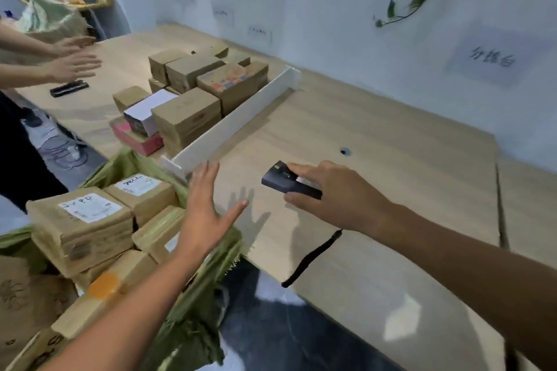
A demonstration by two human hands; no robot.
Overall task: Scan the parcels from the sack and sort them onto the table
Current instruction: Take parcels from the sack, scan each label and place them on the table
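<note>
Above the table point(391, 135), the right hand point(337, 194) grips the scanner point(284, 181); at the table's near edge, the left hand point(206, 211) hovers, fingers spread, holding nothing.

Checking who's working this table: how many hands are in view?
4. The wearer's left hand is open by the sack; the right hand grips the scanner; another person's upper hand and lower hand reach over the table at far left.

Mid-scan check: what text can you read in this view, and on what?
"分拣台": wall sign, blurred, probable reading.
Parcel labels: handwriting, too blurred to read.
Small wall notices: too blurred to read.
Printed box: markings unreadable.
Scanner: no legible text.
</note>
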